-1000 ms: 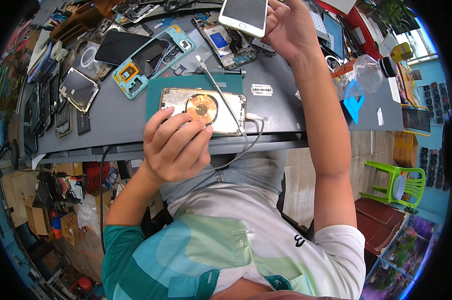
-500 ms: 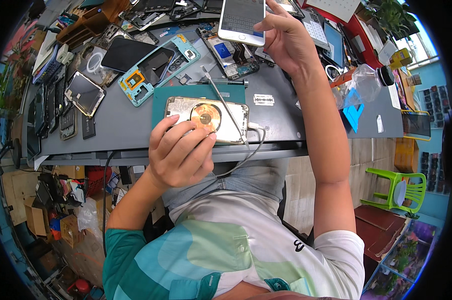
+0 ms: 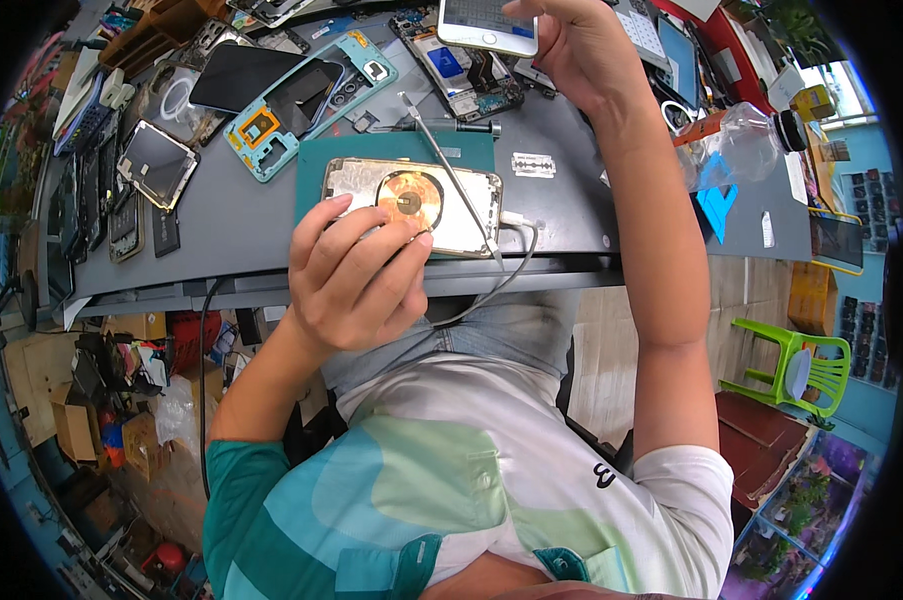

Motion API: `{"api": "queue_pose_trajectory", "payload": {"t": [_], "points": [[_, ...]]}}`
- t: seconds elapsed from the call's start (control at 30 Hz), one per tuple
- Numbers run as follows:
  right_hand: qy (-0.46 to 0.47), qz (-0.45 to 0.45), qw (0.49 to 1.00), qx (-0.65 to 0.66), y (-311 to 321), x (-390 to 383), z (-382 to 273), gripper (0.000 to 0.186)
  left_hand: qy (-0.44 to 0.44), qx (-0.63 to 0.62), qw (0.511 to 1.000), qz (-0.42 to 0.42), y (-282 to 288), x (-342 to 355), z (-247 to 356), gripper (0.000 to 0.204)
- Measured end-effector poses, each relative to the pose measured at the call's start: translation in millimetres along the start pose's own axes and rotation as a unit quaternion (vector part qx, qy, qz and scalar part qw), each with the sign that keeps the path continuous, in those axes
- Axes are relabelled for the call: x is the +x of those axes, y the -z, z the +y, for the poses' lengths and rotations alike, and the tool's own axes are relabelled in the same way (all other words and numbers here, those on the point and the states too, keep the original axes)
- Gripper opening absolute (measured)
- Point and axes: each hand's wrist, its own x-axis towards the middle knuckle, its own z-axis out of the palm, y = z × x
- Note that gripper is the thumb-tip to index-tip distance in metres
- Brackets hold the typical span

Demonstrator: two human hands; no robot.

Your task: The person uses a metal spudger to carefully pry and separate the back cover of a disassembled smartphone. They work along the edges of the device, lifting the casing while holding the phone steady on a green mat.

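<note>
An opened phone (image 3: pixel 356 180) lies face down near the desk's front edge, partly on a green mat (image 3: pixel 314 160). Its bare back shows a round copper coil (image 3: pixel 423 188). My left hand (image 3: pixel 356 265) grips its lower left part, fingertips bent over the metal and the coil's edge; the thumb is hidden. Across the right side of that phone rests a thin metal pry tool (image 3: pixel 439 150). A white cable (image 3: pixel 533 240) is plugged into its right end. At the upper edge my right hand (image 3: pixel 591 65) holds a white phone (image 3: pixel 486 25) with an on-screen keyboard, a finger over its screen.
A razor blade (image 3: pixel 533 165) lies right of the mat; a screwdriver (image 3: pixel 471 127) lies behind it. Phone frames, including a light blue one (image 3: pixel 281 160), and loose phone parts crowd the left and back. A clear bottle (image 3: pixel 736 145) lies at the right beside a blue holder (image 3: pixel 714 205).
The whole desk sits higher in the picture, so the white phone is more cut off at the top. Both hands keep their holds, and the opened phone stays beneath my left hand.
</note>
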Motion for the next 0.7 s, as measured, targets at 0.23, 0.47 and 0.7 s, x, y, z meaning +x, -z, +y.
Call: {"api": "queue_pose_trajectory", "payload": {"t": [0.23, 0.47, 0.7], "points": [[0.005, 0.034, 0.998, -0.052, -5.3, -2.4, 2.3, 0.107, -0.002, -0.002, 1.000, -0.004, -0.4, -0.7, -1.2, 0.033], [0.005, 0.007, 0.999, -0.038, -9.0, -5.4, -3.4, 0.092, 0.004, -0.001, 1.000, -0.007, 0.6, -1.4, -0.5, 0.033], [0.011, 0.084, 0.996, 0.023, -5.5, 3.1, 4.0, 0.065, 0.004, 0.000, 1.000, -0.009, 1.3, -1.3, -1.0, 0.032]]}}
